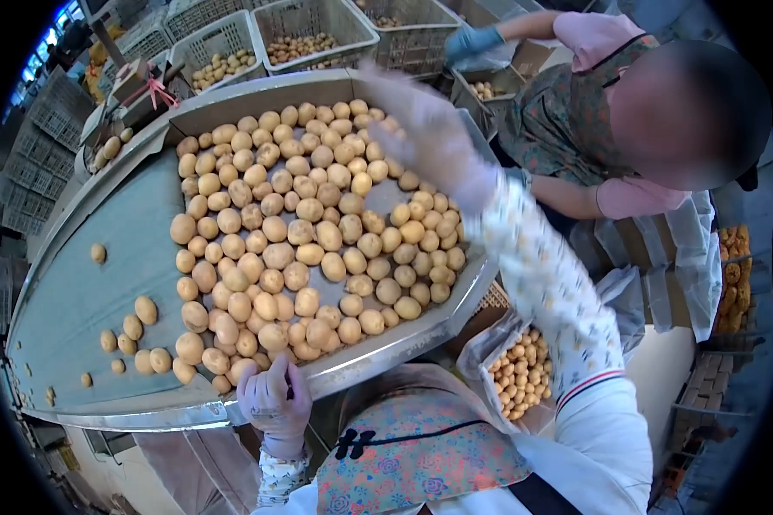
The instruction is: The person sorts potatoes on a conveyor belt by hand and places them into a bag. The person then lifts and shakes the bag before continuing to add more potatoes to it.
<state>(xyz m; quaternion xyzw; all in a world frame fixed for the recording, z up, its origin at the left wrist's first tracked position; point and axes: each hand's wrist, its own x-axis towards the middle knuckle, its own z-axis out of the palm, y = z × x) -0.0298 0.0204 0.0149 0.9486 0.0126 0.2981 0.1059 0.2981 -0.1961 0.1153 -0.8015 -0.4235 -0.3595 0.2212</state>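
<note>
Many round, tan potatoes point(296, 232) lie spread over a metal-rimmed sorting table point(386, 343). My left hand point(275, 399), in a pale glove, is at the near rim with its fingers curled over the edge, close to the nearest potatoes. Above the far right corner of the table is my right hand point(425, 137), also gloved and smeared by motion. Its fingers are too blurred to show whether anything is in them. A lined box of potatoes point(520, 373) stands below the table, beside my right sleeve.
A green conveyor belt point(77, 292) with a few scattered potatoes joins the table at left. Plastic crates point(318, 56) holding potatoes line the far side. At the right, a co-worker point(567, 112) in blue gloves bends over another box. Filled net bags point(734, 275) are stacked farther right.
</note>
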